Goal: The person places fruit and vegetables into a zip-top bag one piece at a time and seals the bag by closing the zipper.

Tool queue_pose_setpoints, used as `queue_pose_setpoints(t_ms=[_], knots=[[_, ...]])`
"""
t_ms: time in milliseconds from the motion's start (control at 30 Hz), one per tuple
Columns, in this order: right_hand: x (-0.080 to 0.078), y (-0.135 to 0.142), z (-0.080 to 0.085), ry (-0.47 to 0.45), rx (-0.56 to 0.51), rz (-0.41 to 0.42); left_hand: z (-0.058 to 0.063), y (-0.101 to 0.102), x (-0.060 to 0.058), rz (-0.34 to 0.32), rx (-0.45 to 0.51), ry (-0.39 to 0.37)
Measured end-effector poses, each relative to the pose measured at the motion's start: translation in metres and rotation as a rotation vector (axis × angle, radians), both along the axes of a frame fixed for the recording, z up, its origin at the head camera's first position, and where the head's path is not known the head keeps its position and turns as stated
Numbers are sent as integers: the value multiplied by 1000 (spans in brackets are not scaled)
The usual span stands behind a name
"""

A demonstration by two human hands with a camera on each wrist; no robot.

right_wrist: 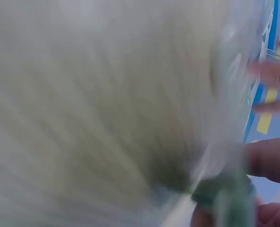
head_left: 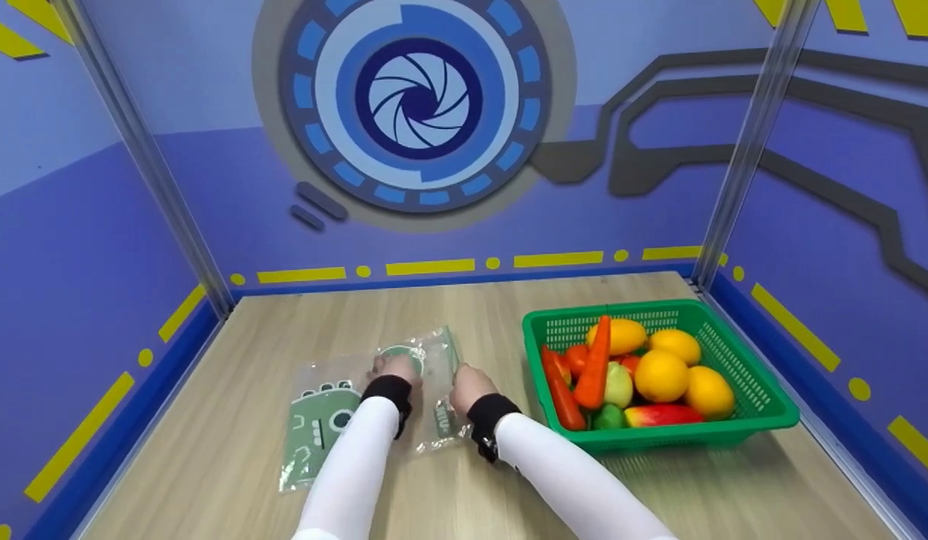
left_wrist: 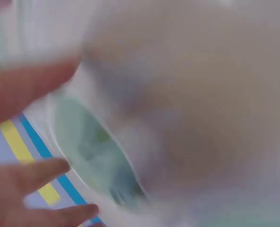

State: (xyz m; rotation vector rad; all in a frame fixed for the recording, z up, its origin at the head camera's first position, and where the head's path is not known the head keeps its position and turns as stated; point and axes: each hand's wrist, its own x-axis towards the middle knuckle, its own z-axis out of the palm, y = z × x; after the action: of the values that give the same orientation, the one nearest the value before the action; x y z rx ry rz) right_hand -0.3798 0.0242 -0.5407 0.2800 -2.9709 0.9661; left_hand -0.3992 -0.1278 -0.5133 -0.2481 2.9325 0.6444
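A clear plastic bag (head_left: pixel 426 435) with green cartoon printing lies on the wooden table in the head view, its printed face (head_left: pixel 311 431) towards the left. My left hand (head_left: pixel 398 369) is at the bag's upper middle; the left wrist view shows its fingers (left_wrist: pixel 43 175) spread beside the film, which has a green oval print (left_wrist: pixel 90 151). On the bag's right, my right hand (head_left: pixel 471 388) pinches the green-edged side. Close up, the right wrist view has fingers (right_wrist: pixel 269 158) around a bunched green part of the plastic (right_wrist: pixel 224 191). Much of both wrist views is blurred by film.
A green basket (head_left: pixel 756 435) stands on the table (head_left: pixel 261 345) at the right, holding several oranges (head_left: pixel 661 375), carrots (head_left: pixel 595 367), a red-yellow mango (head_left: pixel 662 415) and other produce. Blue-purple panels (head_left: pixel 448 240) wall the table's back and sides.
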Motion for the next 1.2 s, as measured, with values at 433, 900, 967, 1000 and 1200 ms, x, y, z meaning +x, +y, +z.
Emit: queue_pose_setpoints(t_ms=[433, 900, 967, 1000, 1200], knots=[[5, -7, 12, 136, -130, 140, 6, 22, -6, -41, 219, 103], [0, -4, 36, -235, -379, -48, 40, 30, 16, -147, 117, 208], [-1, -3, 39, -296, -419, -11, 47, 33, 22, -148, 102, 200], [-1, -2, 41, -300, -426, 7, 51, 34, 24, -150, 88, 199], [-3, 6, 49, -312, -388, 59, 69, 32, 36, -133, -100, 285]])
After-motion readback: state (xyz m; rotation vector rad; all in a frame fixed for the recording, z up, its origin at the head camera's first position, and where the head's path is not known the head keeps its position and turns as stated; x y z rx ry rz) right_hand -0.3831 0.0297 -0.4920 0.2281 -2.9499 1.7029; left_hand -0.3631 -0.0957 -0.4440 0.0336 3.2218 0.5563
